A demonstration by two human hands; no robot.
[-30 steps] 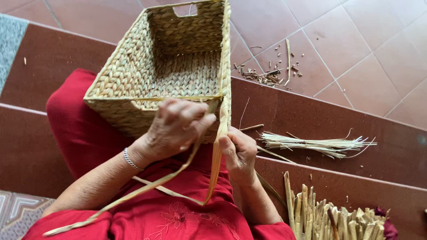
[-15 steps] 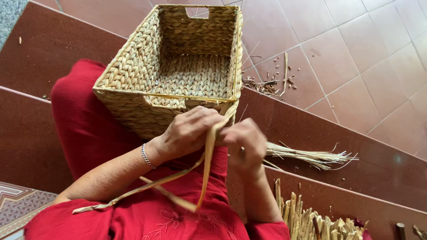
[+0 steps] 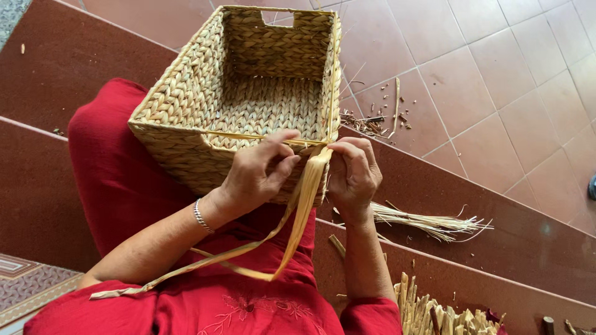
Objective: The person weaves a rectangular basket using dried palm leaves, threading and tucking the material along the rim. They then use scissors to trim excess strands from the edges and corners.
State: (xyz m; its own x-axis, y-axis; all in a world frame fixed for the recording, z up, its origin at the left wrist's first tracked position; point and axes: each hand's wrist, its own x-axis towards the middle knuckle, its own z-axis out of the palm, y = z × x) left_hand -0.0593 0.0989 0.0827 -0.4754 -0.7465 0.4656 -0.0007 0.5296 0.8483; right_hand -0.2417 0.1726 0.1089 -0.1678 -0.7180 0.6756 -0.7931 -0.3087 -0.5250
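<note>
Looks like a home weaving spot on tiled steps (image 3: 496, 93): reddish floor tiles, dry straw scraps (image 3: 372, 121) beside the woven basket (image 3: 248, 93), bundled reeds (image 3: 434, 313) below it.

Red embroidered garment (image 3: 248, 307), short sleeves, silver bracelet (image 3: 200, 216) on left wrist

So it's all reddish tiled floor (image 3: 496, 80) with dark red steps (image 3: 528, 242). Dry scraps (image 3: 379, 121) lie scattered upper middle, a loose fibre bundle (image 3: 428, 220) rests on a step right of centre, cut stalks (image 3: 434, 310) pile up bottom right, patterned mat (image 3: 25, 279) bottom left.
</note>
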